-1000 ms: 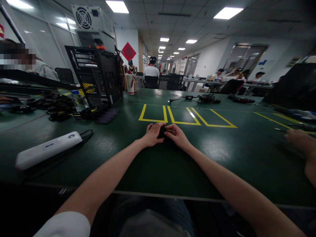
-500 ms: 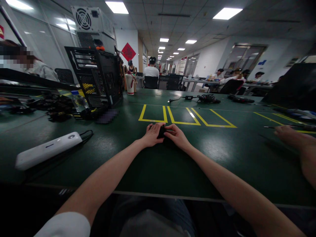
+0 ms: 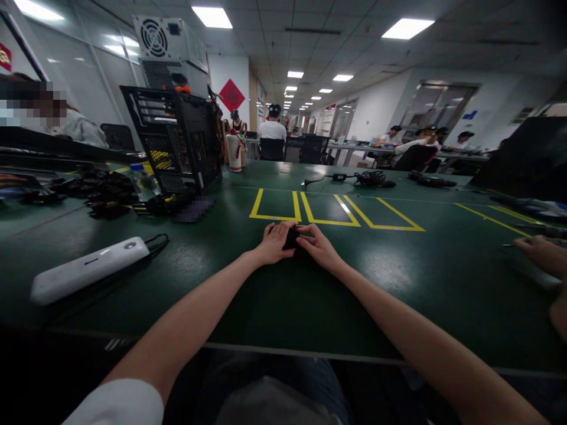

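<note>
Between both hands, at the centre of the clock, a small black object [image 3: 290, 238], low on or just over the green table [image 3: 292, 307]; cannot tell which. Mostly covered by fingers, with kind and any marking too hidden to make out.

Curled over it from nine o'clock, the left hand [image 3: 275, 243], fingers bent across the top, grip narrow and holding the object. At its three o'clock edge, the right hand [image 3: 318, 243], thumb and forefinger drawn close together beside the object; cannot tell whether pinched on it.

Just beyond, from twelve to two o'clock, three U-shaped outlines of yellow tape [image 3: 274, 218]. Farther out at two, a black power adapter [image 3: 339, 177] with plug and coiled cable [image 3: 376, 180].

At nine o'clock, a white elongated device [image 3: 91, 270] with round button, dark slot-like mark and black cord. At ten, a black computer tower case [image 3: 206, 141], with a silver power supply unit [image 3: 155, 36] and its round fan grille above. At eleven, a white drinks cup [image 3: 234, 156], red print too small to read; farther back, a red diamond poster [image 3: 233, 94] with a dark, illegible character. At ten, by the frame's edge, a red sign [image 3: 5, 57], pale glyph cut off.

At three o'clock, well apart, a co-worker's hand [image 3: 540, 252], blurred.
</note>
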`<state>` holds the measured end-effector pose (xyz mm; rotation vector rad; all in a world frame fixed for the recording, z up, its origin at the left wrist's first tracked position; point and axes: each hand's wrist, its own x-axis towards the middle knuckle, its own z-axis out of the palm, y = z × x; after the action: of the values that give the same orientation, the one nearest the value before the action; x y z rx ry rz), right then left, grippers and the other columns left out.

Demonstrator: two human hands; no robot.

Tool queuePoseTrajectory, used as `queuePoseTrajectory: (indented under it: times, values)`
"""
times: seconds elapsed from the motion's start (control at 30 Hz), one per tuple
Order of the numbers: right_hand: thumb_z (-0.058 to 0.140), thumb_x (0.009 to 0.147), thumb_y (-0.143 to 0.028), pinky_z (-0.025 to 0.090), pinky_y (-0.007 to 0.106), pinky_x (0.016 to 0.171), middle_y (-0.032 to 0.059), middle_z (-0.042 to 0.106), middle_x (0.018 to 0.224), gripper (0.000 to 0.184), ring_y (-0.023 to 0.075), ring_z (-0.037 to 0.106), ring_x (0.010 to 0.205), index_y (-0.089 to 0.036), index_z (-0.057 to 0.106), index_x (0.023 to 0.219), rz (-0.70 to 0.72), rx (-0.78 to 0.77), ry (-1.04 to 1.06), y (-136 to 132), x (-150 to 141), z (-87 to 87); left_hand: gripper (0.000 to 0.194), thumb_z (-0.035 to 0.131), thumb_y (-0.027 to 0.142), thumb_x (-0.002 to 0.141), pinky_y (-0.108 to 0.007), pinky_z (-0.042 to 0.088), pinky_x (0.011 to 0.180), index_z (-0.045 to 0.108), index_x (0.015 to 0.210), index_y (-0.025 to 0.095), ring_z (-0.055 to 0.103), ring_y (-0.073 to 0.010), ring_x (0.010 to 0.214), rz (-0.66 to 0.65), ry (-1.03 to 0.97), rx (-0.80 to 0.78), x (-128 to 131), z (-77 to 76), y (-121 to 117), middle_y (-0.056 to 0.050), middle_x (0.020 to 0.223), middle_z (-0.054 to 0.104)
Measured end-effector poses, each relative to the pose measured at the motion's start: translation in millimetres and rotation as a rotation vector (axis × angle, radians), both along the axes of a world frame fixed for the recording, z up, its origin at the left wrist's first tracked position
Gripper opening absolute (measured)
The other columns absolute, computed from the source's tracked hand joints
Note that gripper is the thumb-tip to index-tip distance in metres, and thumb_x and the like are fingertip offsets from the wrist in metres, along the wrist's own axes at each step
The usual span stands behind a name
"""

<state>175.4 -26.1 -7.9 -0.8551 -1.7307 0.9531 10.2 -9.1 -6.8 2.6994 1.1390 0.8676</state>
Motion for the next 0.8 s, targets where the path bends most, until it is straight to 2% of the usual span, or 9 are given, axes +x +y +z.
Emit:
queuePoseTrajectory:
  times: [0.13,0.33,0.43,0.6,0.67,0.8]
  values:
    - [0.053,0.072,-0.027,0.043,0.034,0.085,0.0016,0.053,0.097,0.022,0.0155,0.055,0.094,-0.022,0.045,0.092,-0.057,0.047,-0.07,-0.3,-0.7,0.3,0.062,0.054,0.027,0.065,-0.04,0.015,0.097,0.023,0.119,0.022,0.035,-0.0223,0.112,-0.009,-0.005,0.001,0.0,-0.6,0.2,-0.006,0.118,0.039]
    - [0.053,0.072,-0.022,0.04,0.035,0.089,0.0052,0.049,0.108,0.033,0.017,0.05,0.101,-0.021,0.044,0.104,-0.037,0.063,-0.117,-2.0,-0.4,3.2,0.062,0.053,0.026,0.065,-0.04,0.015,0.097,0.023,0.119,0.021,0.035,-0.0222,0.113,0.002,-0.014,0.002,1.1,-1.0,-0.6,-0.007,0.119,0.039]
    - [0.053,0.072,-0.023,0.042,0.033,0.087,0.0041,0.05,0.105,0.028,0.0168,0.05,0.102,-0.021,0.044,0.099,-0.022,0.053,-0.095,-2.6,-0.6,3.1,0.062,0.053,0.026,0.065,-0.04,0.014,0.097,0.023,0.119,0.022,0.035,-0.0221,0.113,-0.002,-0.013,0.002,0.8,-1.0,-0.6,-0.006,0.119,0.039]
    - [0.049,0.075,-0.026,0.044,0.033,0.083,0.0018,0.052,0.096,0.015,0.0145,0.055,0.091,-0.021,0.045,0.089,-0.061,0.061,-0.098,-3.5,-1.9,4.2,0.062,0.053,0.028,0.066,-0.04,0.015,0.097,0.023,0.119,0.022,0.035,-0.0221,0.112,-0.001,-0.024,-0.001,0.4,-2.0,0.6,-0.006,0.119,0.039]
    - [0.051,0.073,-0.025,0.044,0.033,0.084,0.0019,0.052,0.096,0.019,0.0149,0.054,0.092,-0.021,0.045,0.091,-0.097,0.084,-0.131,-4.1,-2.3,5.4,0.062,0.053,0.027,0.065,-0.04,0.015,0.097,0.022,0.119,0.022,0.035,-0.022,0.112,-0.001,-0.02,-0.001,0.5,-2.5,1.1,-0.006,0.119,0.039]
    - [0.05,0.073,-0.021,0.043,0.034,0.086,0.0055,0.048,0.109,0.033,0.0163,0.049,0.102,-0.021,0.042,0.104,-0.094,0.088,-0.159,-5.5,-2.4,6.1,0.064,0.054,0.026,0.064,-0.04,0.015,0.097,0.022,0.119,0.022,0.035,-0.022,0.112,0.008,-0.013,-0.004,0.6,-2.1,1.1,-0.006,0.118,0.04]
